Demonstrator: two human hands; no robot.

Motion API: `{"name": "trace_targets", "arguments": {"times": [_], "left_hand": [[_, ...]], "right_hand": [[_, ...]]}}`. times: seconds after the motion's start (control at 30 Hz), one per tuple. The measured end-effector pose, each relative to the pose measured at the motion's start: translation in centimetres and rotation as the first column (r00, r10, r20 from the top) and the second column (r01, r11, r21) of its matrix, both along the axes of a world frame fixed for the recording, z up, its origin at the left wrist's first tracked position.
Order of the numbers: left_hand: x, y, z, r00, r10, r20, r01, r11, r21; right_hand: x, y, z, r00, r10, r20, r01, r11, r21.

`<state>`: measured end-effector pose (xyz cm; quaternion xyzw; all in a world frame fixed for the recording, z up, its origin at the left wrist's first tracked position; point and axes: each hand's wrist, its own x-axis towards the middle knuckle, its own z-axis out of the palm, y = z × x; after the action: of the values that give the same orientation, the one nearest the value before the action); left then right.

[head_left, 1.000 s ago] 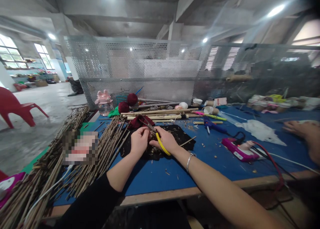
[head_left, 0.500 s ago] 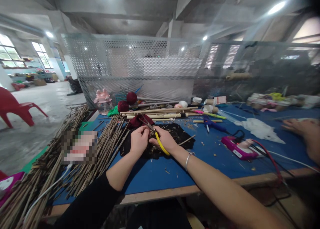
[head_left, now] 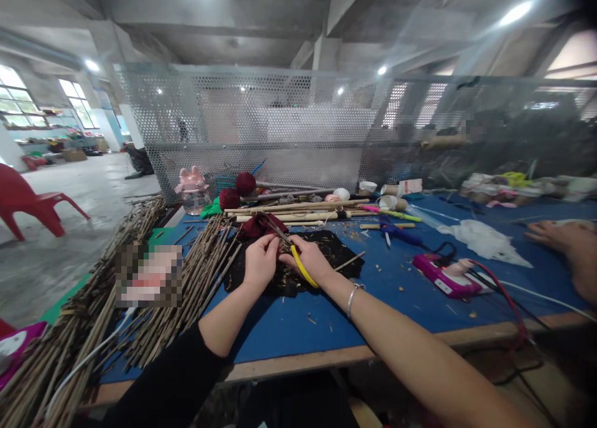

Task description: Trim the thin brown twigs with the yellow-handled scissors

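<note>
My right hand [head_left: 308,260] is wrapped round yellow-handled scissors [head_left: 302,265], whose dark blades point up and left. Close beside it, my left hand [head_left: 261,259] is pinched near the blades; what its fingertips hold is too small to make out. Under both hands lies a black cloth [head_left: 336,249] strewn with pale plant scraps. A dark red cloth [head_left: 253,226] sits just beyond my left hand. One thin stick [head_left: 349,261] rests on the black cloth's right part.
Bundles of thin sticks [head_left: 186,285] cover the table's left side. A glue gun [head_left: 394,230], a magenta power strip [head_left: 445,277] and a white plastic bag [head_left: 487,240] lie right. Another person's hand [head_left: 555,234] rests at the far right. Behind stands a perforated metal screen [head_left: 242,117].
The scissors have shifted very slightly, with their yellow handle a little further right. My left hand has barely moved.
</note>
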<state>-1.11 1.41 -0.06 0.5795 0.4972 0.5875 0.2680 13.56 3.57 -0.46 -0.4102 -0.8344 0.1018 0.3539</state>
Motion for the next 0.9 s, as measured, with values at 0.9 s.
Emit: {"name": "trace_targets", "arguments": {"times": [0.9], "left_hand": [[0.01,-0.79,0.80,0.996,0.057,-0.067,-0.057,0.998,-0.007]], "right_hand": [[-0.19,-0.14,-0.05,0.997,0.059,0.058,-0.062,0.997,0.053]]}}
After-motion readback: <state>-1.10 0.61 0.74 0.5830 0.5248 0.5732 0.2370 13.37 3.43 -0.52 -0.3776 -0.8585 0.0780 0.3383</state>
